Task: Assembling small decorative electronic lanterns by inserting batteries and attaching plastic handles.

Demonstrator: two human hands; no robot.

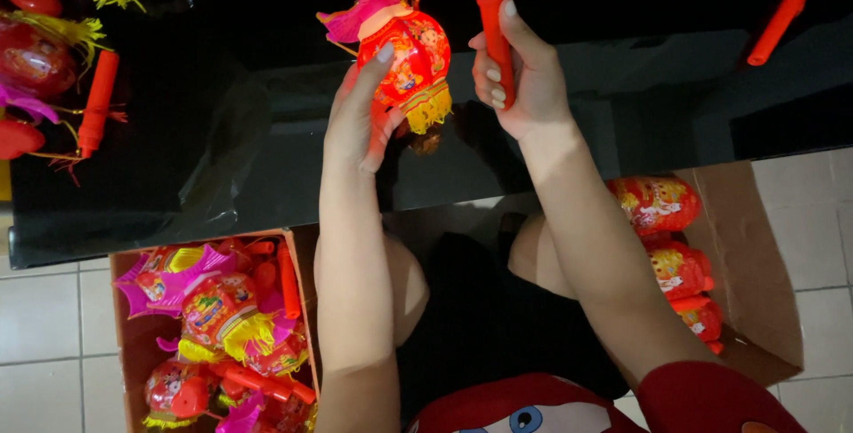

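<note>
View from head cam, looking down. My left hand (355, 122), centre of frame, cups a red toy lantern (409, 60) with a pink roof and yellow fringe, fingers wrapped round its left side. My right hand (520, 73), just right of it, is clenched on a red plastic handle stick (489, 7) held upright. Both sit above a glossy black desk (222, 149). More lanterns (35, 60) w/ sticks lie at upper left; another stick (782, 15) at upper right. Lower left, a cardboard box (120, 309) full of finished lanterns; lower right, a second box (755, 246) w/ plain red lantern bodies (656, 204). Risk, as I judge it: the thin cord btwn stick and lantern could snag or snap if the hands pull apart; the fringe could crush under a tight grip.
</note>
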